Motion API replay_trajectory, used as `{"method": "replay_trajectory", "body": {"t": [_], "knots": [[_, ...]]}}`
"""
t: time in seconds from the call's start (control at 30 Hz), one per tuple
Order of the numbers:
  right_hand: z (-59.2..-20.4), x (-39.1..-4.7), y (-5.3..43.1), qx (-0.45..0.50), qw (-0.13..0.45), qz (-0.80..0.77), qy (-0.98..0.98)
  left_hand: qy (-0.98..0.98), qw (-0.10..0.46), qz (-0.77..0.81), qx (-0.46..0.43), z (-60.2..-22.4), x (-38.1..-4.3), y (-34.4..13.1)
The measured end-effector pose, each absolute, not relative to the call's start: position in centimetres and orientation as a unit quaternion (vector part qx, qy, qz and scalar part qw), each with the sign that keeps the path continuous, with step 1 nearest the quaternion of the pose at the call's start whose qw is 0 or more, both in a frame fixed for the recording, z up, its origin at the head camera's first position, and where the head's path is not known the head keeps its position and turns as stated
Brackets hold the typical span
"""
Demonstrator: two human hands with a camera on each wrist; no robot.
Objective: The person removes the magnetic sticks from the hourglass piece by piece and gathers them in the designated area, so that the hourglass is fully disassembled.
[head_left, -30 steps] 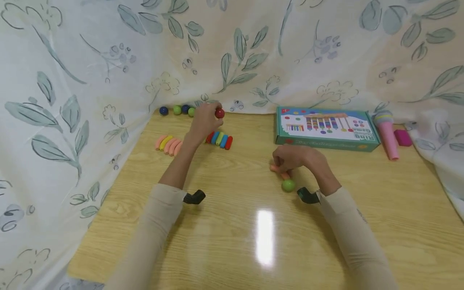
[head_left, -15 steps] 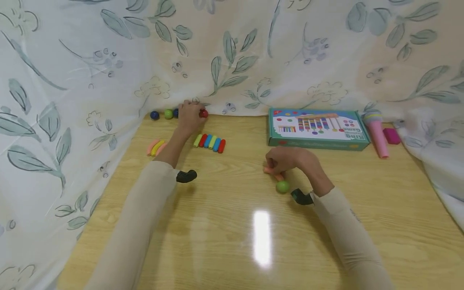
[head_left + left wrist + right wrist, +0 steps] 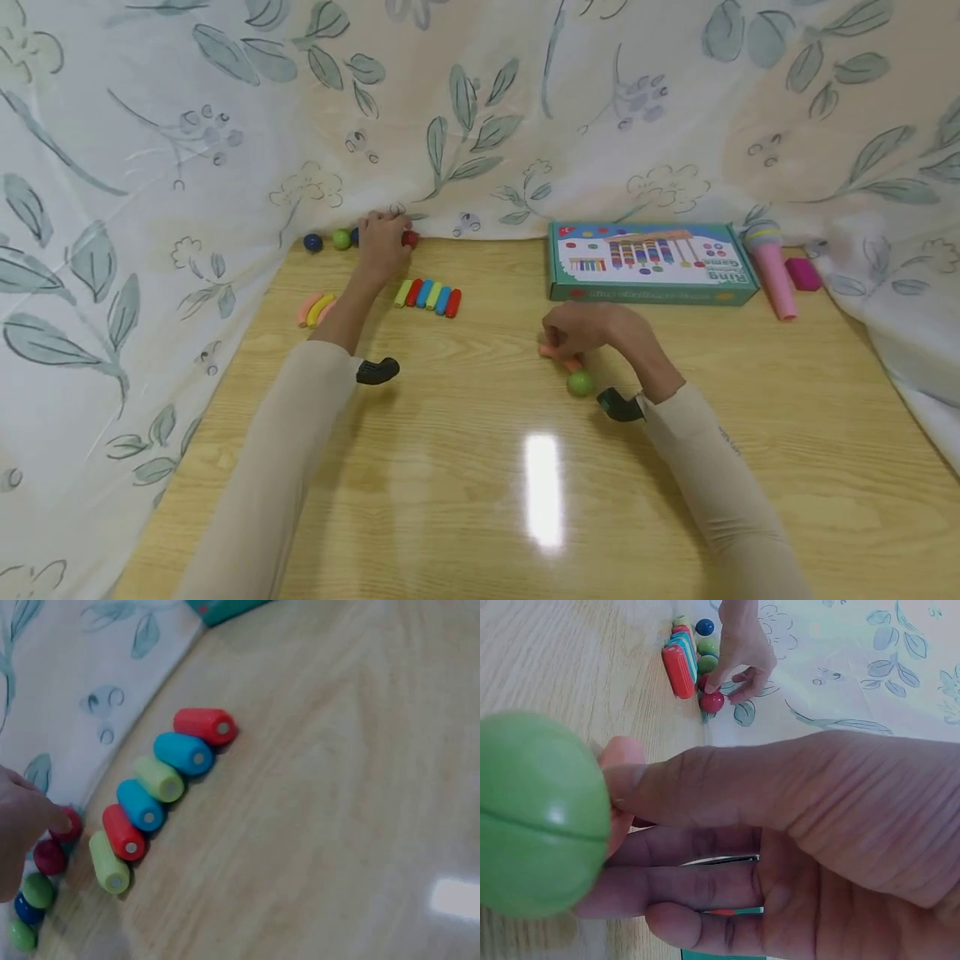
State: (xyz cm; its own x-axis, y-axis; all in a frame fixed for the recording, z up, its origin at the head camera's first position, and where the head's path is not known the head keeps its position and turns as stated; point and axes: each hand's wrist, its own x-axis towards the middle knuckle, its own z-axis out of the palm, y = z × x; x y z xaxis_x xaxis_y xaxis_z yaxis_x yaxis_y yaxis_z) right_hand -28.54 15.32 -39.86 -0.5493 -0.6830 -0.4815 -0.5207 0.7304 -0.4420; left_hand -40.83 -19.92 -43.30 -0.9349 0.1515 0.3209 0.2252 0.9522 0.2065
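My left hand [image 3: 381, 243] reaches to the back of the table, its fingertips at a red ball [image 3: 712, 703]. This ball ends a row where another red ball [image 3: 49, 857], green balls and blue balls sit side by side. The thumb and fingers lie on either side of it in the right wrist view. My right hand [image 3: 591, 325] pinches a peach-coloured stick [image 3: 573, 365] between thumb and fingers, low over the table. A green ball [image 3: 580, 383] sits at the stick's near end, large in the right wrist view. The curled fingers hide part of the stick.
Short red, blue and green magnetic sticks [image 3: 425, 293] lie in a row near my left forearm. Curved peach and yellow pieces [image 3: 321, 310] lie left of it. A green game box [image 3: 652, 295], pink toy microphone [image 3: 776, 279] and magenta block [image 3: 804, 274] stand at the back right.
My left hand has moved left and back with the red ball, bringing it down to the end of the ball row. My right hand has kept its hold, nearly still. The head view has shifted.
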Motion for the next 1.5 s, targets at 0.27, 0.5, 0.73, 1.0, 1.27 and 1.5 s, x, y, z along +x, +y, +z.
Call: {"method": "replay_trajectory", "body": {"t": [0.27, 0.5, 0.73, 1.0, 1.27, 1.5], "knots": [[-40.1, -28.9, 14.4, -0.411, 0.227, -0.152, 0.870, -0.922, 0.011, -0.262, -0.286, -42.2, -33.7, -12.6], [-39.8, -28.6, 14.1, -0.410, 0.211, -0.159, 0.873, -0.885, -0.111, -0.220, -0.395, -43.9, -28.0, -7.9], [-39.7, -28.7, 13.9, -0.381, 0.263, -0.149, 0.874, -0.904, -0.100, -0.211, -0.358, -44.4, -27.4, -8.0], [-39.8, -28.7, 14.3, -0.392, 0.253, -0.136, 0.874, -0.922, -0.089, -0.200, -0.319, -44.5, -26.4, -7.9], [-38.5, -30.5, 13.8, -0.402, 0.205, -0.145, 0.880, -0.961, -0.033, -0.206, -0.179, -43.2, -25.2, -11.2], [-39.3, -37.1, 6.0, -0.392, 0.126, -0.232, 0.881, -0.984, 0.063, -0.149, -0.074, -42.8, -24.1, -18.8]]}}
